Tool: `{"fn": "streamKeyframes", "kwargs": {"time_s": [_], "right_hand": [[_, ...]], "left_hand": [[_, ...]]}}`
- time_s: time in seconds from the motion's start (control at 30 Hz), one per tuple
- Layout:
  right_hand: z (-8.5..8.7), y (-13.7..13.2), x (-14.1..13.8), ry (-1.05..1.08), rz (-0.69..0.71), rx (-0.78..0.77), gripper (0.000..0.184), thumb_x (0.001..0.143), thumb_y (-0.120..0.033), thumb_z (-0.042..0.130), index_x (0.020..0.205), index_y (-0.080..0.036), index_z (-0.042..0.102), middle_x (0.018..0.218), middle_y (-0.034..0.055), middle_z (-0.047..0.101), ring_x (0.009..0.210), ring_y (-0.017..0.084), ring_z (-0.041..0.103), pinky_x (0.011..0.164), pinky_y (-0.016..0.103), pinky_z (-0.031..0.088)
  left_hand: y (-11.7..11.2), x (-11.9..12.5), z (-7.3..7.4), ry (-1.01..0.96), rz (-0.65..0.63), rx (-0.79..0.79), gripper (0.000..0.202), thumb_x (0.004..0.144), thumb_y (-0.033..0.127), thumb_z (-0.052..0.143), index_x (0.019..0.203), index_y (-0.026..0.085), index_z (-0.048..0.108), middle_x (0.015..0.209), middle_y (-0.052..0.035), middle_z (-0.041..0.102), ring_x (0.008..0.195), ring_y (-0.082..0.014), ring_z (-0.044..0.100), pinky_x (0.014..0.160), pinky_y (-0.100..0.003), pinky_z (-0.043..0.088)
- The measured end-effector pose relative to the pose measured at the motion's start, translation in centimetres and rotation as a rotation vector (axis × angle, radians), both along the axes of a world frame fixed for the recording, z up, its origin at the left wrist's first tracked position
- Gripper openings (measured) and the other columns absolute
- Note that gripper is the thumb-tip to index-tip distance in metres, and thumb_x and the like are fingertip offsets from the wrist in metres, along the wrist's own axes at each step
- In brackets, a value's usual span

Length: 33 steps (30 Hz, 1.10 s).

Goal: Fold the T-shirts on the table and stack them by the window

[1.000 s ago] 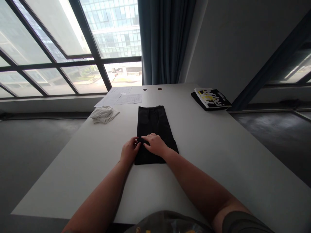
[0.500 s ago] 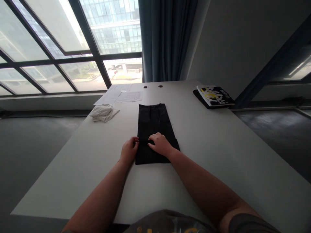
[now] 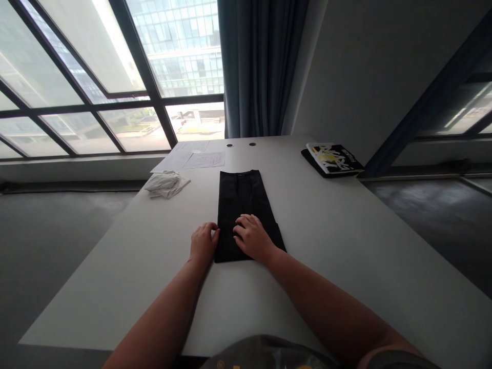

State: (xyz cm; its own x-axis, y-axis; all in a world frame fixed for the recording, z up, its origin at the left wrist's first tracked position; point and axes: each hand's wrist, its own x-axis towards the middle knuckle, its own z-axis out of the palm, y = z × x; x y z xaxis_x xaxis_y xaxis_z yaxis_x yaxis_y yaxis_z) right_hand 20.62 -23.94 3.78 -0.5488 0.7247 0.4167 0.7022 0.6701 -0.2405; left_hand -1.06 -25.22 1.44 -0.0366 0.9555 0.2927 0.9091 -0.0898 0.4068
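A pair of black pants [image 3: 241,197], folded into a long flat strip, lies on the white table in front of me with its waistband at the far end. My left hand [image 3: 203,242] is at the left edge near the close end, thumb and forefinger curled together on the cloth's edge. On top of the fabric rests my right hand [image 3: 251,237], palm down with its fingers spread a little and bent. Part of the near fold is hidden under the right hand and wrist.
Crumpled white cloth [image 3: 167,184] lies at the left edge of the table [image 3: 330,241]. Behind it are sheets of paper [image 3: 203,160]. A black and white book or folder [image 3: 333,158] sits on a dark item at the far right. Windows and a blue curtain [image 3: 257,72] stand beyond.
The view has tilted up slightly, so everything sits a little lower. My right hand has shifted slightly toward me on the pants; the left stays at their edge.
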Motion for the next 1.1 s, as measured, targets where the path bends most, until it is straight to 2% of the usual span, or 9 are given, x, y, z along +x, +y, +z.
{"fn": "streamKeyframes", "kwargs": {"time_s": [0.07,0.17,0.3,0.37,0.47,0.63,0.8,0.97,1.1], "right_hand": [[-0.1,-0.7,1.3,0.023,-0.015,0.014,0.023,0.096,-0.027,0.063,0.118,-0.022,0.070,0.136,0.0118,0.060,0.142,0.032,0.041,0.122,0.057,0.026],[-0.5,-1.9,3.7,0.028,-0.067,0.037,0.031,0.097,-0.025,0.061,0.126,-0.021,0.068,0.142,0.0138,0.057,0.144,0.034,0.039,0.121,0.059,0.029],[-0.5,-4.2,6.4,0.029,-0.164,0.056,0.015,0.095,-0.022,0.062,0.107,-0.020,0.071,0.123,0.0135,0.064,0.120,0.031,0.054,0.102,0.048,0.044],[-0.6,-5.7,7.7,0.005,-0.178,0.041,0.007,0.096,-0.025,0.063,0.094,-0.021,0.069,0.105,0.0100,0.066,0.103,0.028,0.057,0.092,0.043,0.045],[-1.1,-7.5,9.9,-0.028,-0.174,-0.004,0.007,0.094,-0.028,0.068,0.091,-0.022,0.066,0.094,0.0067,0.065,0.092,0.025,0.057,0.086,0.040,0.043],[-2.6,-8.8,13.2,0.001,-0.179,-0.060,0.013,0.094,-0.024,0.066,0.107,-0.022,0.066,0.103,0.0081,0.066,0.096,0.026,0.058,0.090,0.040,0.045],[-3.2,-8.3,13.6,0.063,-0.176,-0.090,0.022,0.095,-0.015,0.058,0.114,-0.022,0.068,0.107,0.0087,0.069,0.101,0.027,0.060,0.093,0.042,0.047],[-2.9,-7.9,13.1,0.101,-0.183,-0.095,0.021,0.092,-0.011,0.056,0.103,-0.022,0.071,0.100,0.0081,0.071,0.098,0.026,0.061,0.092,0.043,0.050],[-2.5,-9.4,13.6,0.136,-0.140,-0.124,0.021,0.089,-0.008,0.055,0.097,-0.022,0.069,0.095,0.0074,0.070,0.095,0.026,0.062,0.088,0.042,0.052]], "left_hand": [[-0.9,0.3,0.3,0.033,-0.083,0.072,0.009,0.098,0.027,0.058,0.104,0.024,0.065,0.107,-0.0053,0.072,0.101,-0.0246,0.066,0.090,-0.037,0.046],[-2.8,1.2,1.2,0.115,-0.196,0.116,0.010,0.099,0.027,0.058,0.105,0.024,0.065,0.109,-0.0066,0.071,0.103,-0.0257,0.064,0.091,-0.039,0.046],[-5.5,2.7,2.1,0.222,-0.345,0.115,0.011,0.101,0.028,0.055,0.099,0.025,0.065,0.098,-0.0053,0.068,0.089,-0.0233,0.064,0.082,-0.037,0.046],[-6.5,2.7,2.1,0.229,-0.411,0.093,0.011,0.101,0.029,0.055,0.098,0.025,0.065,0.092,-0.0039,0.066,0.083,-0.0220,0.063,0.078,-0.036,0.047],[-7.5,1.0,1.2,0.179,-0.362,0.080,0.008,0.098,0.032,0.061,0.099,0.025,0.064,0.095,-0.0043,0.067,0.088,-0.0236,0.064,0.080,-0.037,0.048],[-8.6,-2.5,-0.2,0.098,-0.252,0.039,0.014,0.094,0.035,0.064,0.105,0.025,0.065,0.097,-0.0046,0.071,0.093,-0.0257,0.065,0.087,-0.041,0.050],[-8.9,-2.2,-0.3,0.081,-0.274,-0.008,0.016,0.094,0.025,0.057,0.106,0.026,0.067,0.108,-0.0065,0.074,0.102,-0.0265,0.067,0.092,-0.042,0.050],[-8.7,-1.9,0.1,0.054,-0.287,-0.037,0.019,0.096,0.026,0.053,0.103,0.026,0.071,0.108,-0.0073,0.075,0.101,-0.0259,0.069,0.092,-0.042,0.051],[-9.8,-2.3,0.3,0.055,-0.343,-0.070,0.020,0.096,0.025,0.053,0.100,0.026,0.072,0.106,-0.0070,0.076,0.099,-0.0252,0.069,0.091,-0.041,0.050]]}}
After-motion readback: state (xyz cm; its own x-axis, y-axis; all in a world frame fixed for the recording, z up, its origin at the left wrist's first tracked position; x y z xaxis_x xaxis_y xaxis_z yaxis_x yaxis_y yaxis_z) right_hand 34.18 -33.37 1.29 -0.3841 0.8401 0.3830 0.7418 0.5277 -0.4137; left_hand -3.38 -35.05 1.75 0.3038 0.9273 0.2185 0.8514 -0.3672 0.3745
